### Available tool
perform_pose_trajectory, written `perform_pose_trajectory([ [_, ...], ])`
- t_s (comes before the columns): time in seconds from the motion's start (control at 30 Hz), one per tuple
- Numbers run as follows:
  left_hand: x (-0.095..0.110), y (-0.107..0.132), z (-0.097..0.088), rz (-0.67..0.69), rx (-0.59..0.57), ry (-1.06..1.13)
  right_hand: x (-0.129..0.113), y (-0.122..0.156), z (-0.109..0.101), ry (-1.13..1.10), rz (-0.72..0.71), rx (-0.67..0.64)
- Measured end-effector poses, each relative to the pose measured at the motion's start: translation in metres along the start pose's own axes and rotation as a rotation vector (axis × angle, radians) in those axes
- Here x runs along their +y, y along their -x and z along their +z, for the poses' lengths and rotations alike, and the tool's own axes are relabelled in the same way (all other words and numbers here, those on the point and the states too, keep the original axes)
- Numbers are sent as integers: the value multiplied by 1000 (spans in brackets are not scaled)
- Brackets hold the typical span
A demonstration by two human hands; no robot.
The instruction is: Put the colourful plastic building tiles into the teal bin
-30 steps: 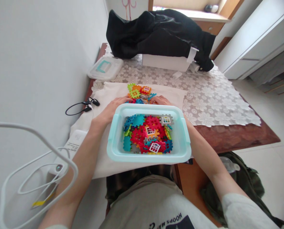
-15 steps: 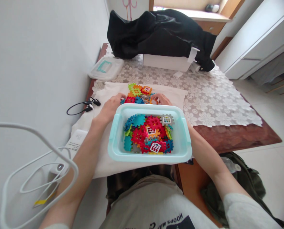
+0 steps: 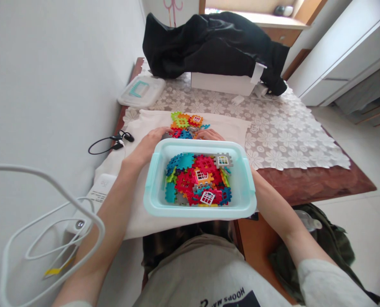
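A pale turquoise plastic bin (image 3: 248,187) holds a heap of interlocking plastic building pieces (image 3: 185,182) in red, blue, green, orange and grey, some with white window grilles. Behind its far rim lies a second pile of such pieces (image 3: 181,123) on a white cloth. My left hand (image 3: 155,140) is at the pile's left edge, fingers bent inward and pressed together against the pieces. From the right, my right hand (image 3: 211,135) reaches to the pile with curled fingers. The bin's rim partly covers both hands, and what their fingertips hold is hidden.
A clear lid with a turquoise handle (image 3: 142,90) lies at the back left. Black earphones (image 3: 113,140) rest by the wall. A black cloth (image 3: 209,42) covers a white box (image 3: 222,83) at the back. A white cable (image 3: 52,181) loops across the left foreground.
My right hand has shifted slightly left and lower over the pile, covering an orange piece that showed before. My left hand has moved slightly to the right. The bin stays put.
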State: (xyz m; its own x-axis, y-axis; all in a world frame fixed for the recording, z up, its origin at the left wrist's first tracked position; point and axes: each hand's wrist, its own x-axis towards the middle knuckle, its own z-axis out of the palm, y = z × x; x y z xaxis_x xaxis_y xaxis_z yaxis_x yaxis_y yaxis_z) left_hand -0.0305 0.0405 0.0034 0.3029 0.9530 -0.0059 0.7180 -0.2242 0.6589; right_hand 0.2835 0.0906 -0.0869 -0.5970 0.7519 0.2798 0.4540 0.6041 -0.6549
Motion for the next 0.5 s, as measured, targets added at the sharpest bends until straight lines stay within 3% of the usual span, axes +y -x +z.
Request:
perform_pose_trajectory([
  [0.5, -3, -3, 9, 55, -1, 75, -3, 2, -1, 49, 96, 87],
])
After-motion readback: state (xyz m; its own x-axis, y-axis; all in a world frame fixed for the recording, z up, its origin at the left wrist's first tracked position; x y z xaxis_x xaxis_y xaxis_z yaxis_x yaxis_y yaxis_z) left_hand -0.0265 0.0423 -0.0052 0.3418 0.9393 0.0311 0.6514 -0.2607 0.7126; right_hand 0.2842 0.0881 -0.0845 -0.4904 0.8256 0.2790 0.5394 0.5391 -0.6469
